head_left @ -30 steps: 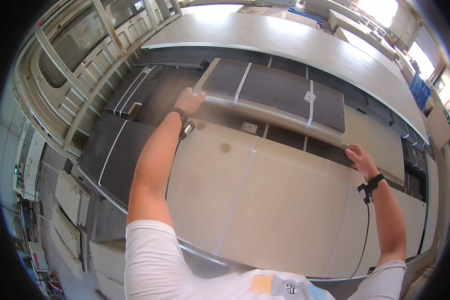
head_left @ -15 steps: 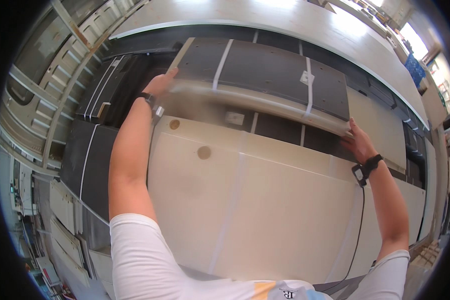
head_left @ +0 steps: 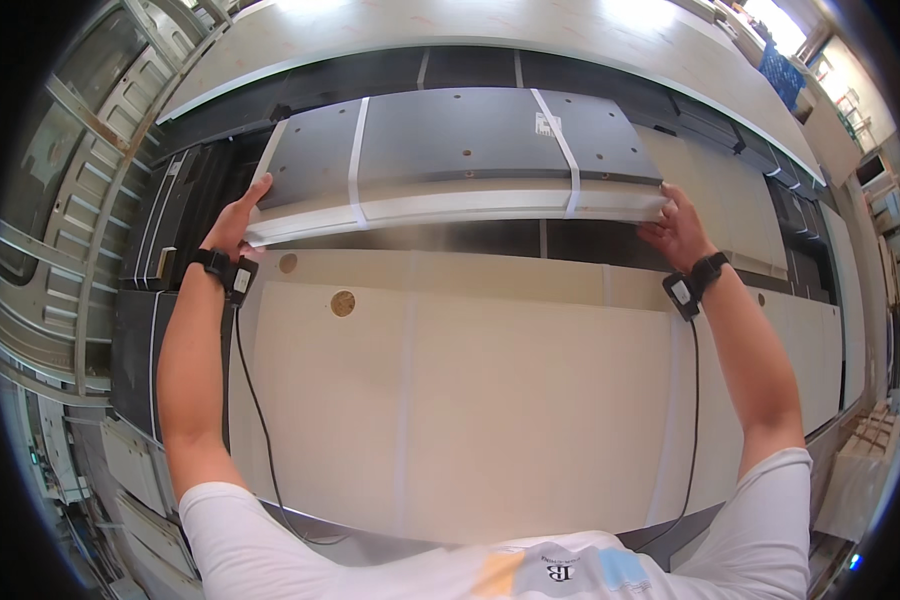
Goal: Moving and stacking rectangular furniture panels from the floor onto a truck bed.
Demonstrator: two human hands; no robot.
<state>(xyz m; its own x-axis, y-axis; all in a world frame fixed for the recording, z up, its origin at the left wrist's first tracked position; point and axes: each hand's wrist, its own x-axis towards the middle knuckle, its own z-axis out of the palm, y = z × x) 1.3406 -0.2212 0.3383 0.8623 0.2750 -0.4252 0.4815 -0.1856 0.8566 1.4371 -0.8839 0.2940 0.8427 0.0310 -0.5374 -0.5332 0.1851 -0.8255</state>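
Note:
Both hands grip a strapped bundle of panels (head_left: 420, 140), dark grey on top with small holes, pale along its near edge, bound by two white straps. My left hand (head_left: 235, 220) holds its left end, thumb on top. At the right end, my right hand (head_left: 678, 228) has its thumb on top and fingers at the lower edge. The bundle is tilted and its near edge appears raised over a dark surface. Nearer to me lies a stack of large cream panels (head_left: 490, 400) with round holes at its left and pale straps around it.
A wide pale sheet (head_left: 450, 25) spans the far side. Strapped dark panels (head_left: 135, 340) stand at the left, beside a metal frame (head_left: 90, 240). A cream board (head_left: 710, 190) lies right of the bundle. Cables run from the wrist devices on both arms.
The bundle has shifted left in the view, is more level and shows more of its pale near edge. Both hands have moved with it, keeping their hold.

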